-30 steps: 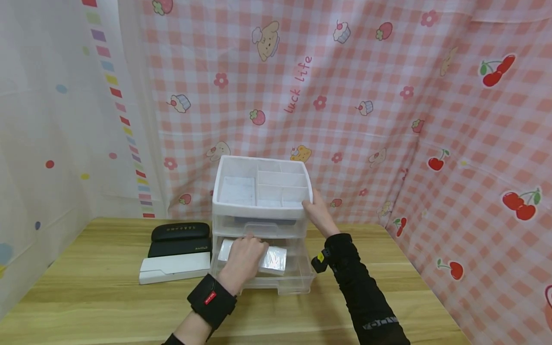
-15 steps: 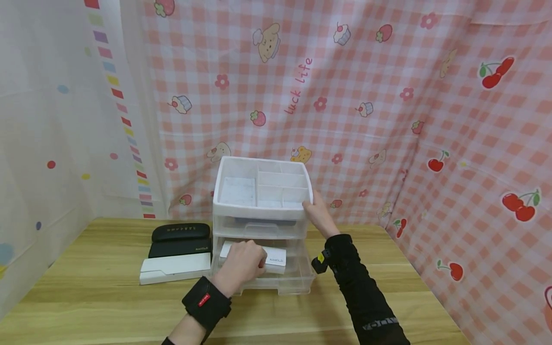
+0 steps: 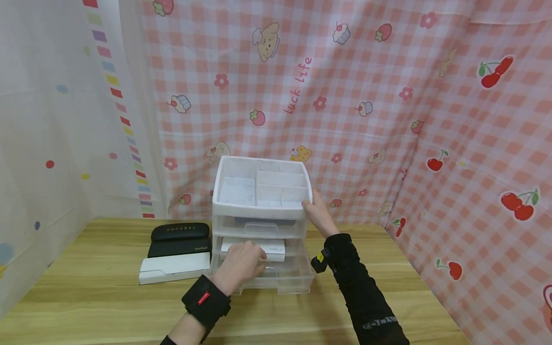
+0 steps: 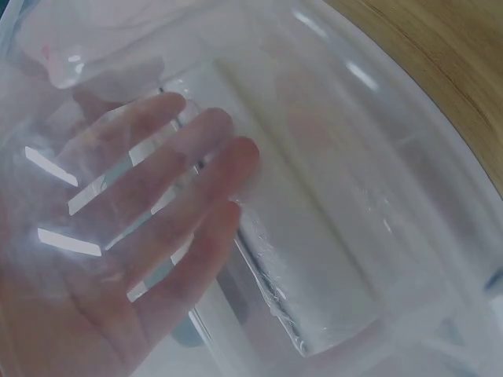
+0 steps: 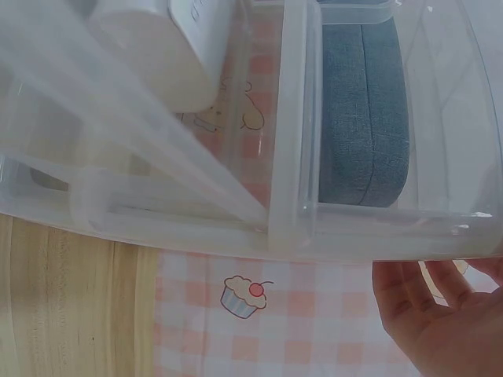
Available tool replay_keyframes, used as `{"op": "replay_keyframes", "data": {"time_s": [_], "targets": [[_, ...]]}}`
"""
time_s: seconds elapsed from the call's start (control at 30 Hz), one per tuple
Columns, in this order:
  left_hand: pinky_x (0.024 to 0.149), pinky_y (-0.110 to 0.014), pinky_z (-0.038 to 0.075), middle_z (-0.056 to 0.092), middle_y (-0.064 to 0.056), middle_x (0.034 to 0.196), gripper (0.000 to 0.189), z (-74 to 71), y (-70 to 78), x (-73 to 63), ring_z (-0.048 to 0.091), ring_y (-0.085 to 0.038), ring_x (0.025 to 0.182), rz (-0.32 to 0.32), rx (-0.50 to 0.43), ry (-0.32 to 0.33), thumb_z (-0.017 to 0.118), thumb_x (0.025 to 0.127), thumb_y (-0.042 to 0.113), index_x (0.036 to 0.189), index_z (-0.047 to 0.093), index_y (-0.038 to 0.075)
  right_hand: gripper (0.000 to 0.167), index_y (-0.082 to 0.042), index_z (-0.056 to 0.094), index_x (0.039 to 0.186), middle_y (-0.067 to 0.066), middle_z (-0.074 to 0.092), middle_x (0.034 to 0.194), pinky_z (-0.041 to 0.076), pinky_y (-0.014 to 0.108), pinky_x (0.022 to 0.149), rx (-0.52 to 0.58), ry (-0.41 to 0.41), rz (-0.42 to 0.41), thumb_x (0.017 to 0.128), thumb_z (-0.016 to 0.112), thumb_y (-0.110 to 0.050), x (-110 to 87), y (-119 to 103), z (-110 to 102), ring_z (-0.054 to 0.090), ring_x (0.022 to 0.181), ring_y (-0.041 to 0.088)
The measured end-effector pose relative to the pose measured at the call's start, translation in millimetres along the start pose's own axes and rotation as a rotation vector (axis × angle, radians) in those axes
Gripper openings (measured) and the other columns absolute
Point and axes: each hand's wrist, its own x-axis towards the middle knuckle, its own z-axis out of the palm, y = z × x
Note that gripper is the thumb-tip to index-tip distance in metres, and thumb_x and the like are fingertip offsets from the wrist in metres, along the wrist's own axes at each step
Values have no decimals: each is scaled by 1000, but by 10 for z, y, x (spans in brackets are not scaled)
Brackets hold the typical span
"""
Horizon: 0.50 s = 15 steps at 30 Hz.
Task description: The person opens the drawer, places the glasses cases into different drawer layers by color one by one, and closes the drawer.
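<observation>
I have the left hand [image 3: 241, 262], fingers spread, at the white rectangular case [image 3: 275, 249] in the clear plastic drawer [image 3: 298, 269]; the right hand [image 3: 319, 213] grips the white-topped plastic organizer [image 3: 258, 210].

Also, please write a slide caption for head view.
Left hand at a white case in an open drawer; right hand holding the organizer.

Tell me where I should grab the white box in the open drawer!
Probably pinch the white box along its long near side, coming from above and the front. It lies crosswise in the open drawer, with walls around it, and the drawer above seems to crowd its far side.
</observation>
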Motion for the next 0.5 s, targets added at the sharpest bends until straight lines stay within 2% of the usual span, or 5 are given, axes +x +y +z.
{"op": "replay_keyframes", "data": {"time_s": [0.1, 0.23, 0.37, 0.5], "targets": [[48, -22, 38, 75, -3, 90, 18, 13, -8, 8, 49, -7, 55, -14, -16, -4, 75, 78, 18, 95, 76, 12, 54, 0, 24, 146, 19, 30, 149, 26, 54, 114, 0, 2, 1, 94, 37, -12, 5, 2, -1, 33, 136, 34], [46, -22, 32, 74, -4, 94, 21, 12, -47, 14, 46, -7, 58, -27, -97, -25, 72, 80, 14, 100, 74, 11, 54, -1, 25, 146, 19, 31, 149, 27, 54, 113, 0, 3, -2, 94, 37, -12, 10, 6, 4, 34, 135, 34], [52, -27, 43, 74, -5, 96, 21, -22, -117, 3, 62, -13, 71, -16, -153, -6, 72, 81, 16, 101, 73, 10, 55, -1, 24, 146, 20, 30, 149, 27, 54, 113, 1, 0, -10, 94, 37, -11, 6, 1, 2, 34, 135, 35], [61, -30, 51, 73, -4, 92, 18, -91, -223, -39, 68, -19, 82, 16, -165, 46, 72, 82, 18, 99, 73, 12, 55, 0, 24, 146, 20, 30, 149, 27, 54, 113, 11, -2, -24, 93, 36, -9, 8, -1, 0, 34, 135, 35]]}}
